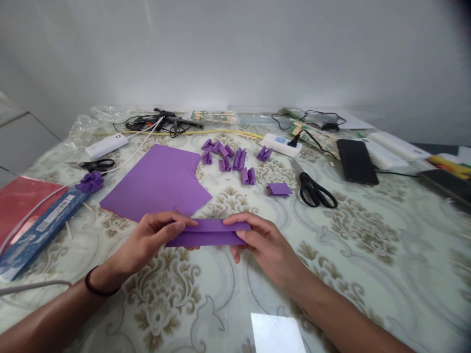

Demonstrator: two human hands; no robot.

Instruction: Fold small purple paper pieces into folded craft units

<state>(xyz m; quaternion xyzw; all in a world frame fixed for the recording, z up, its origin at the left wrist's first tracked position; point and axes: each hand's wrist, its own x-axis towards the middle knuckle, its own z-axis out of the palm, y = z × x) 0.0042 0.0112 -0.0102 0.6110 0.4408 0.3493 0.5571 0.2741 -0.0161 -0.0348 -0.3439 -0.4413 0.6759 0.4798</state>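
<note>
A folded strip of purple paper is held level between my two hands above the patterned table. My left hand pinches its left end, thumb and fingers closed on it. At the right end my right hand grips the strip between thumb and fingers. Just behind my left hand lie large purple sheets. Several small folded purple pieces stand beyond the strip, and a flatter folded piece lies nearer, to their right.
Black-handled scissors and a dark phone lie right, near a white power strip. At left are a crumpled purple piece, other scissors and a blue packet. Cables and a yellow cord cross the back.
</note>
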